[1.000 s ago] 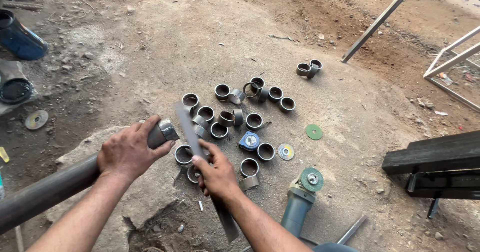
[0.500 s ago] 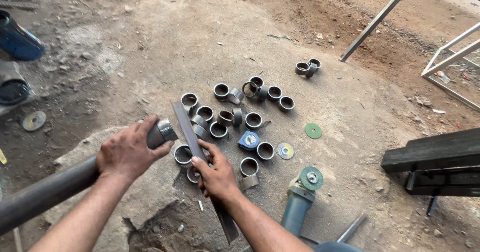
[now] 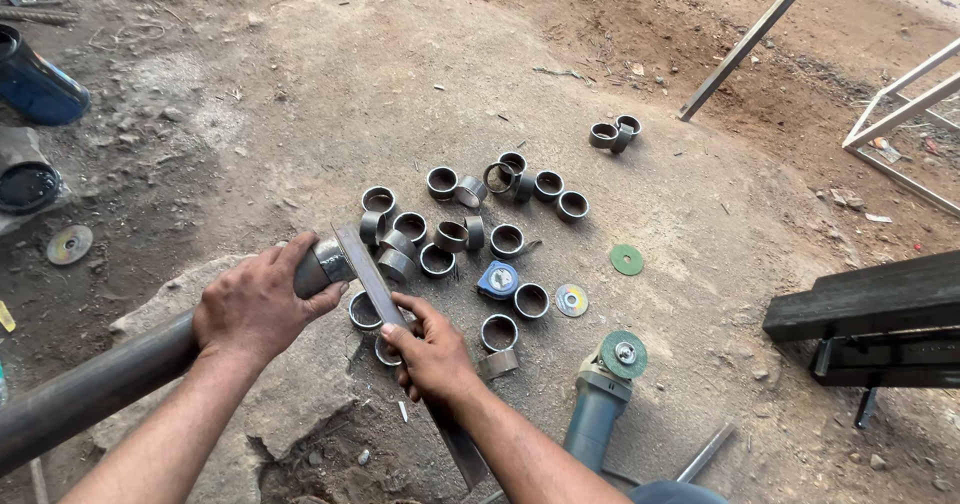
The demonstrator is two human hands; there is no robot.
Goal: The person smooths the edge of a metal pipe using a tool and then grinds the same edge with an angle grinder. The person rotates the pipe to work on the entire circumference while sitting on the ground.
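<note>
The left hand (image 3: pixel 258 304) was wrapped over the end of a long steel pipe (image 3: pixel 110 379), fingers closed around it just behind its cut mouth, while the right hand (image 3: pixel 432 354) pinched a flat metal bar (image 3: pixel 372 282) that lay across that mouth like a straightedge. The bar ran from beside the pipe end down under the right palm and on toward the lower edge of the view. The pipe rested on a slab of rock on the dirt floor (image 3: pixel 300 94), its end between the two hands, which sat near each other but apart. To do this well, the bar probably needed holding flat and square against the pipe, with the left grip keeping the pipe from rolling. Just beyond the hands lay a scatter of short cut pipe rings (image 3: pixel 508 240), a blue tape measure (image 3: pixel 498 279) among them, and an angle grinder (image 3: pixel 606 384) to the right.
</note>
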